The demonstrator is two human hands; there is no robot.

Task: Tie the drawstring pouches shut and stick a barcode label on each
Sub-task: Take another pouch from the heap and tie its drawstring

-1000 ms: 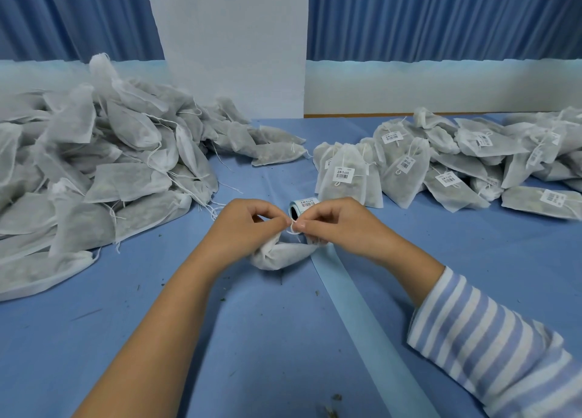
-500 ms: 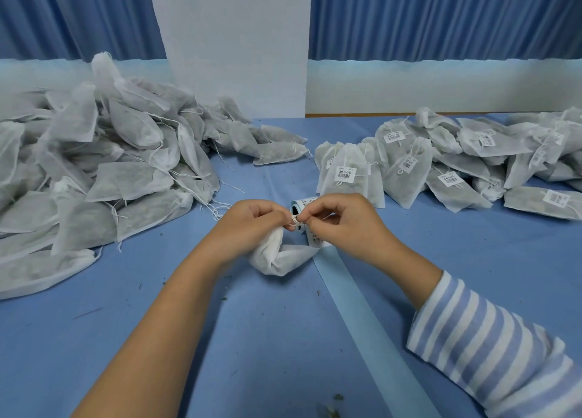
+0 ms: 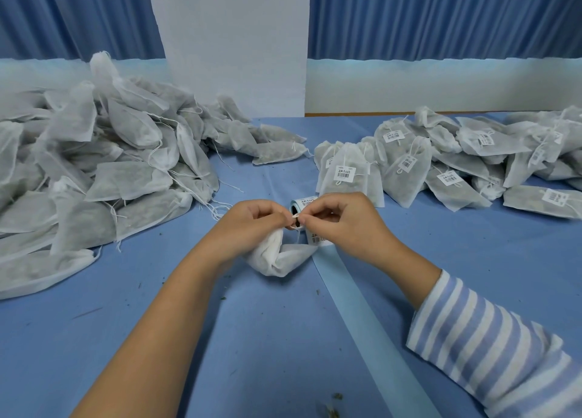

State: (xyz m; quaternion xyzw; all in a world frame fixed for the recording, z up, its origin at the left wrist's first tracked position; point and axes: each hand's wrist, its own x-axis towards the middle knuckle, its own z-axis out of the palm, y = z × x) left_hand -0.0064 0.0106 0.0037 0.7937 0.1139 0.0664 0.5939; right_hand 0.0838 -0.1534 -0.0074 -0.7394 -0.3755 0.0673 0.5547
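Note:
A white drawstring pouch hangs from my hands just above the blue table at centre. My left hand grips the gathered neck of the pouch and pinches its string. My right hand pinches the same thin white string, fingertips touching the left hand's. Behind the hands lies a roll of barcode labels, and its pale blue backing strip runs toward me. One label on the strip shows under my right hand.
A big heap of unlabelled pouches with loose strings fills the left side. A pile of tied, labelled pouches lies at the right. Bits of dried herb dot the cloth near the front edge.
Both hands have risen slightly and lifted the pouch's neck; the pouch body now sags lower and more to the left under my left hand.

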